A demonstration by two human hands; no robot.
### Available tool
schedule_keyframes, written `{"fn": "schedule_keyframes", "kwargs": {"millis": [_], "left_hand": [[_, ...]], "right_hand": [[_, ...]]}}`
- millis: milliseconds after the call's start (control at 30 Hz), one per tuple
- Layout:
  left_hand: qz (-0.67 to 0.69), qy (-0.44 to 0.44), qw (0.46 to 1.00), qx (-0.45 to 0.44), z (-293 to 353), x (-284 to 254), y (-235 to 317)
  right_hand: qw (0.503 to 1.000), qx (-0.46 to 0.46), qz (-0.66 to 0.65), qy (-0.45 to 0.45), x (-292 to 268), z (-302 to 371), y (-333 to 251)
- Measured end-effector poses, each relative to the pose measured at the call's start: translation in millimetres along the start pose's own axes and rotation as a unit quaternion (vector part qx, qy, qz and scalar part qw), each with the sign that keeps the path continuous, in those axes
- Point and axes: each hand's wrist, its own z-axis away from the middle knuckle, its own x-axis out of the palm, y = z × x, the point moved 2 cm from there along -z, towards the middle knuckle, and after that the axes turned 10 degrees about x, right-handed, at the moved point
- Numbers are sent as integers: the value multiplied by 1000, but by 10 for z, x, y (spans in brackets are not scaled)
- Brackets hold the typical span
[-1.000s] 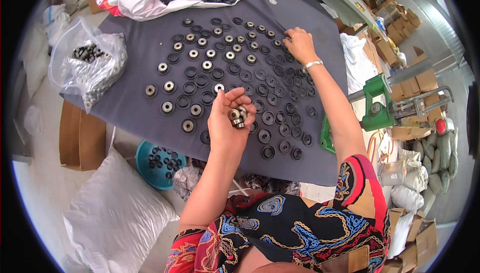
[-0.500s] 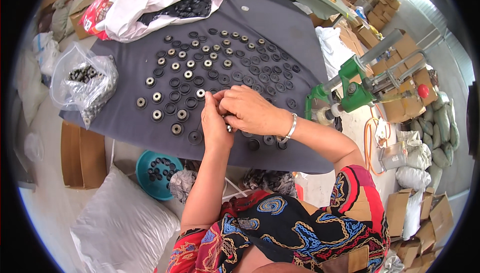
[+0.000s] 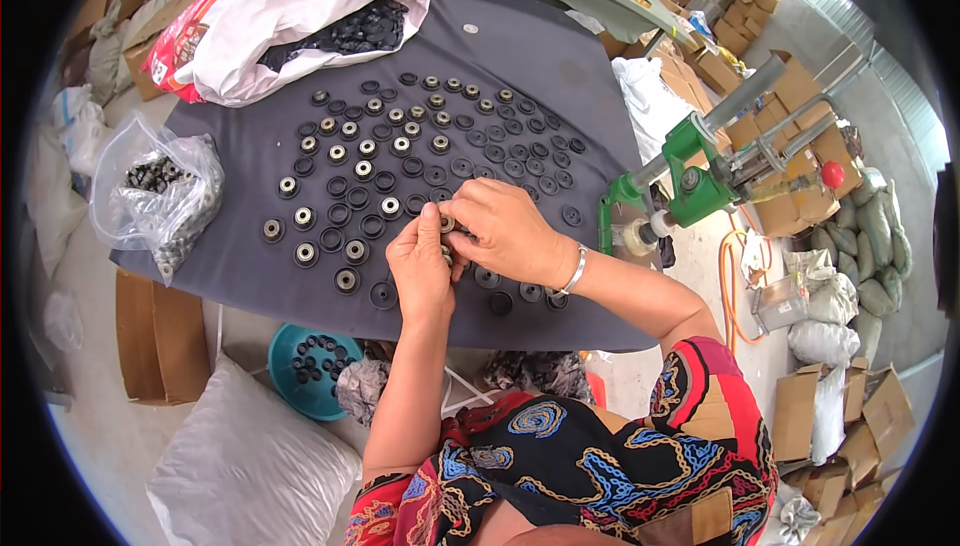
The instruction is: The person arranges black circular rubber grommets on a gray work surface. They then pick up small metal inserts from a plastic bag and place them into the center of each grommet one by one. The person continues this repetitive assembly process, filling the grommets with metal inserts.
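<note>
My left hand is closed, thumb up, with small metal ring bearings in its fingers, partly hidden. Against it, the closed right hand, a silver bracelet on its wrist, pinches a metal bearing at the fingertips. Both hands hover close over the near part of the dark cloth-covered table. Around them lie black plastic rings and wheels, many with a metal bearing in the centre, such as the fitted wheel left of my left hand. Bare black wheels lie beyond my right hand.
A clear bag of small metal parts sits at the table's left edge. Behind it a white-and-red sack spills black parts. A green hand press stands at the right. Below are a teal basin and a white sack.
The view has shifted slightly. My hands have moved a little to the right over the table, and a bearing now shows between the fingertips. The wheels lie as before.
</note>
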Motion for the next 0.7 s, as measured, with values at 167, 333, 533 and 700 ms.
{"fn": "schedule_keyframes", "kwargs": {"millis": [167,333,533,700], "left_hand": [[-25,6,999,-28,7,2,16],[4,-18,998,-55,18,18,37],[56,-19,996,-70,-39,-35,58],[70,-5,994,-84,-49,-70,59]], "right_hand": [[997,48,-62,-10,11,-48,52],[997,61,-28,38,-89,-338,569],[964,264,32,17,-131,-683,1936],[948,310,63,-29,83,-708,2265]]}}
